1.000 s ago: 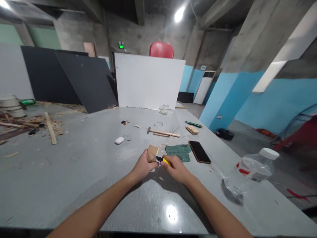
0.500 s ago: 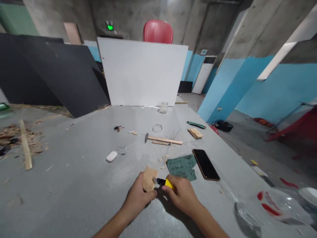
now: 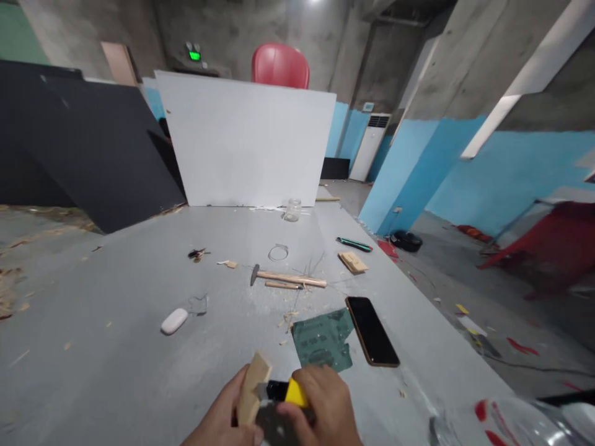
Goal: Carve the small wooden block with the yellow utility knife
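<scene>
My left hand (image 3: 227,409) is closed around a small pale wood block (image 3: 253,387), which stands tilted on edge at the bottom middle of the view. In my right hand (image 3: 325,402) is a yellow and black utility knife (image 3: 294,391), its blade against the block's right face. Just beyond my right hand lies a torn sheet of green sandpaper (image 3: 323,339), with a dark phone (image 3: 373,331) beside it. Farther up the table are a hammer (image 3: 290,279) and a thin wooden stick (image 3: 282,285) among wood shavings.
A white earbud case (image 3: 174,322) and bent wire lie to the left. Farther off are keys (image 3: 198,254), a wire coil (image 3: 278,252), a glass jar (image 3: 292,210), a green-black cutter (image 3: 354,244) and wood pieces (image 3: 353,262). A clear plastic bottle (image 3: 525,424) lies at the lower right.
The view has shifted, so the hands appear lower and a little left. The wood block has turned more on its edge, with the knife blade still against it.
</scene>
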The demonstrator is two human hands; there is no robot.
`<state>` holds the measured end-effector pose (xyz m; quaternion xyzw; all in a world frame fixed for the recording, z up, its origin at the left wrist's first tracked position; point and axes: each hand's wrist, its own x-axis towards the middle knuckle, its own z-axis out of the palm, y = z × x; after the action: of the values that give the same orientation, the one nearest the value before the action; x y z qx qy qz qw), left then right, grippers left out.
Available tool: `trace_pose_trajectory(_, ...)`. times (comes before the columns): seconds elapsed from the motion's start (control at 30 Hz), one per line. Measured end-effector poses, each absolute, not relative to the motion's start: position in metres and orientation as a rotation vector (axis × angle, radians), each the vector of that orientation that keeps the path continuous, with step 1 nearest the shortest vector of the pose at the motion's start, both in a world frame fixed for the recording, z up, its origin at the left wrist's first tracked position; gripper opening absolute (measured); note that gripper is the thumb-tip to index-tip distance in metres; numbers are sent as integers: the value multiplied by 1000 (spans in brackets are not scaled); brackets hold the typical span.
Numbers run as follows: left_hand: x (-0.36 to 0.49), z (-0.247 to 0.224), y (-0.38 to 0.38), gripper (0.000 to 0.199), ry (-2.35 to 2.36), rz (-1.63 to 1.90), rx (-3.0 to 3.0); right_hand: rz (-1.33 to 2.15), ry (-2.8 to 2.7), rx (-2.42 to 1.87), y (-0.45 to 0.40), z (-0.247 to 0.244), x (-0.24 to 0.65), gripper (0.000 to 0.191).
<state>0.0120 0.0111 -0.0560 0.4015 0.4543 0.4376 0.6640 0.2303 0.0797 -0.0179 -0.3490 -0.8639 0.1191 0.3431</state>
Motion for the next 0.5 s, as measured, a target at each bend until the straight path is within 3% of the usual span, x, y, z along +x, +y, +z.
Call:
trace_pose_trajectory(0.1, 9, -67, 8, 85, 844, 986, 771, 243, -2158, -810, 79, -26, 227, 46)
trace_pose_trajectory(0.2, 2, -55, 5, 81, 821, 925, 745, 265, -2157, -800, 78, -29, 226, 48)
trace_pose_trajectory(0.37, 0, -33, 6, 77, 788, 785, 748, 492, -2191, -822, 75, -20, 227, 47)
trace_pose_trajectory(0.5, 5, -33, 7, 90, 851, 882, 731, 622, -2298, -951, 68, -12, 225, 39)
